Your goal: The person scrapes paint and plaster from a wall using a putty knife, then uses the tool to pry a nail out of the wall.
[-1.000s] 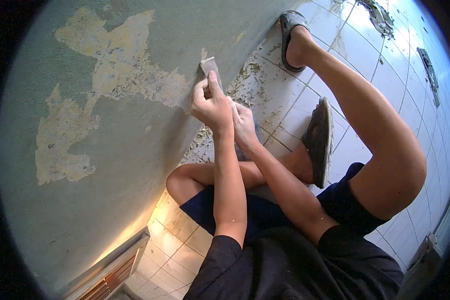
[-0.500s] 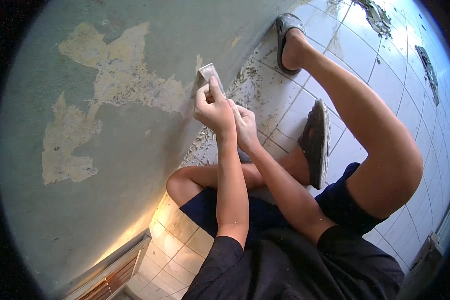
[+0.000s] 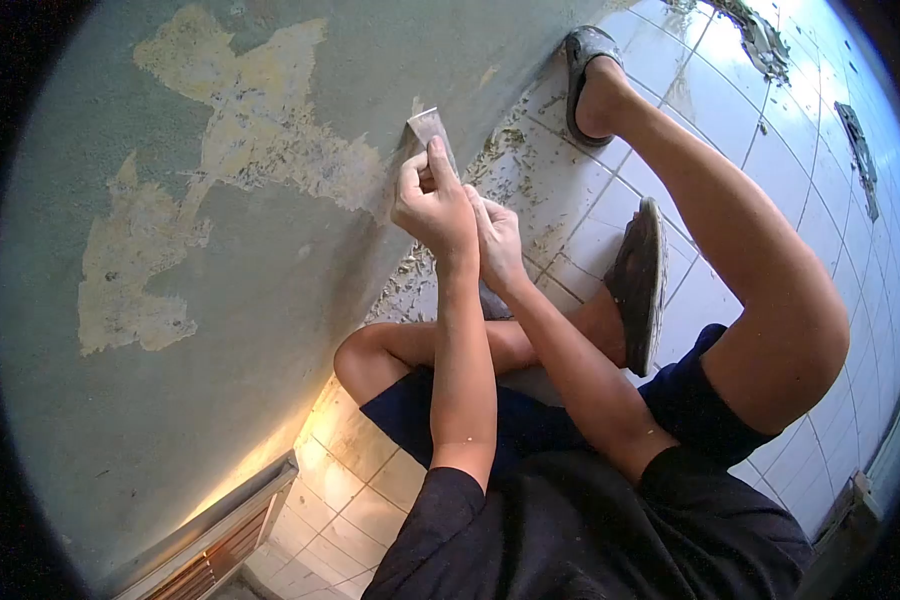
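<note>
My left hand (image 3: 436,208) is closed on a scraper (image 3: 429,128), with the thumb laid along its flat metal blade. The blade's wide end is against or very near the green wall (image 3: 260,270), just below a small bare spot. Close behind my left wrist, my right hand (image 3: 498,240) is also closed, seemingly round the scraper's handle, which the hands hide. Left of the blade, a large pale patch (image 3: 260,120) shows where the wall's paint is gone.
Paint flakes (image 3: 500,170) litter the white tiled floor (image 3: 580,275) along the wall's foot. Bigger peeled strips (image 3: 760,45) lie farther off. My bent legs and clogs (image 3: 635,290) are to the right. A framed slatted panel (image 3: 220,545) stands at the lower left.
The view has shifted slightly, so the wall patches sit a little higher. My hands and the scraper appear slightly up and to the right, still gripped the same way.
</note>
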